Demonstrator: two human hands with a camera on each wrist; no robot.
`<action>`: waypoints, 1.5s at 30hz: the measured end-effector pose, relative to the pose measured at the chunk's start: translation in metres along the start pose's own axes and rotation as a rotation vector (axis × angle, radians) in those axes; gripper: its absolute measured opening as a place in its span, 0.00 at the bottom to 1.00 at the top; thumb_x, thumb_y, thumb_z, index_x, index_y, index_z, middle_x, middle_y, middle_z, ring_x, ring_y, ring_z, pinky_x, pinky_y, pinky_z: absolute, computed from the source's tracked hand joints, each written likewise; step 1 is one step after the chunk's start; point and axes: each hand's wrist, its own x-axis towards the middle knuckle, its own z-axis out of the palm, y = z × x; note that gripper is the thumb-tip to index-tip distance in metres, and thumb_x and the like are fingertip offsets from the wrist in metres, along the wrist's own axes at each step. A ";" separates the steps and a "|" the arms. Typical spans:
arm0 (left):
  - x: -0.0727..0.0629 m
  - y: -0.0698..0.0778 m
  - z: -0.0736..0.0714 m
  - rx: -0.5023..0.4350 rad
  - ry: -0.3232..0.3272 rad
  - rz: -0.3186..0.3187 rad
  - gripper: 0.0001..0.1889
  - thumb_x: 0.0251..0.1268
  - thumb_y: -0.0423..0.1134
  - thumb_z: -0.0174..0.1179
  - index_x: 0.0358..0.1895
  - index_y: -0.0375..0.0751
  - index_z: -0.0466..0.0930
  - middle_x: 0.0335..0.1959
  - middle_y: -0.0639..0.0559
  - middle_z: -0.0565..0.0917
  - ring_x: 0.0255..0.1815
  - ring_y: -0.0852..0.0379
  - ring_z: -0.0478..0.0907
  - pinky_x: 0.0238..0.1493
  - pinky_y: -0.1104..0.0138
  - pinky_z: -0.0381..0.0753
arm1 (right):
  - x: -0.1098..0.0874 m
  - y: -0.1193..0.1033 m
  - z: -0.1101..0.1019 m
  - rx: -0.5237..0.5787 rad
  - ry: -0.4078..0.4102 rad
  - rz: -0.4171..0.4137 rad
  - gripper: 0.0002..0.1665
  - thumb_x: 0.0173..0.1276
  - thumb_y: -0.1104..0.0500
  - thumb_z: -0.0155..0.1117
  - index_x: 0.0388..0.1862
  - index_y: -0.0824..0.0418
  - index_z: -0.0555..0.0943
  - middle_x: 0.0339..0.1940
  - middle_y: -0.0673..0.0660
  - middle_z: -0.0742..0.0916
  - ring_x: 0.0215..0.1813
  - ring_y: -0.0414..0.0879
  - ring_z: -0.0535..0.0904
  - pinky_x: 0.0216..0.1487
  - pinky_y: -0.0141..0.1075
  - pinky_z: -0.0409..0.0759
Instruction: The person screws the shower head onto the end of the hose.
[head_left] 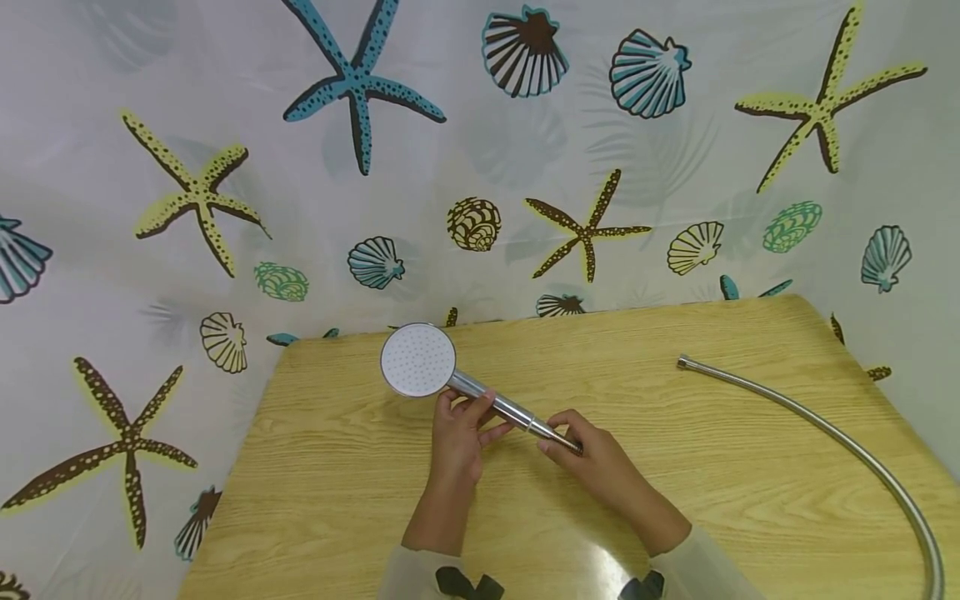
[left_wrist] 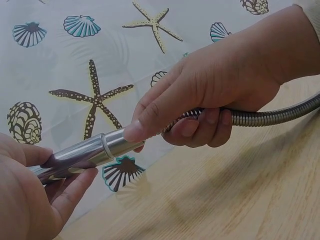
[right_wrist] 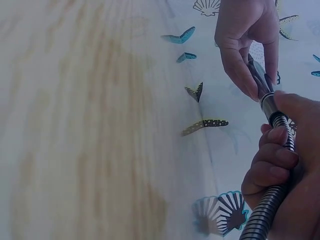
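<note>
The shower head point(head_left: 417, 360) has a round, pale face dotted with small nozzles, a silver rim and a slim shiny handle. Held above the tabletop point(head_left: 322, 483), it turns its face to the head camera, its handle slanting down to the right between the fingers of the left hand point(head_left: 457, 437). The right hand point(head_left: 600, 462) grips a ribbed silver hose point(right_wrist: 260, 215) whose smooth collar meets the handle's end. A curving stretch of hose lies at right, its fitting pointing left.

A pale wood-grained table point(head_left: 585, 358); a curved metal hose point(head_left: 834, 433) lies rightward.
</note>
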 end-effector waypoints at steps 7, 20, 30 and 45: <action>0.000 -0.001 0.001 -0.004 0.002 -0.003 0.23 0.69 0.34 0.66 0.61 0.40 0.65 0.44 0.47 0.80 0.45 0.52 0.87 0.44 0.53 0.92 | 0.000 0.000 0.000 -0.010 0.005 -0.019 0.12 0.76 0.46 0.61 0.53 0.44 0.77 0.22 0.46 0.75 0.20 0.35 0.64 0.19 0.26 0.66; 0.000 -0.002 0.002 -0.009 -0.011 0.002 0.23 0.69 0.34 0.65 0.61 0.40 0.65 0.44 0.46 0.78 0.45 0.52 0.87 0.45 0.54 0.92 | -0.001 0.001 0.002 -0.046 -0.001 0.022 0.14 0.78 0.41 0.55 0.53 0.44 0.79 0.23 0.46 0.74 0.21 0.36 0.64 0.21 0.27 0.67; 0.000 -0.004 0.001 0.000 -0.009 0.012 0.23 0.68 0.34 0.66 0.60 0.39 0.66 0.43 0.47 0.79 0.44 0.53 0.87 0.43 0.55 0.92 | -0.002 0.000 0.002 -0.038 -0.031 -0.026 0.19 0.80 0.43 0.52 0.55 0.54 0.78 0.25 0.46 0.75 0.22 0.36 0.65 0.21 0.26 0.68; 0.000 -0.003 0.003 0.023 -0.021 0.001 0.21 0.68 0.34 0.66 0.60 0.39 0.70 0.44 0.48 0.80 0.45 0.54 0.87 0.44 0.54 0.92 | 0.002 -0.001 0.002 -0.009 0.034 -0.060 0.15 0.76 0.50 0.62 0.56 0.53 0.78 0.43 0.51 0.86 0.31 0.38 0.76 0.28 0.28 0.78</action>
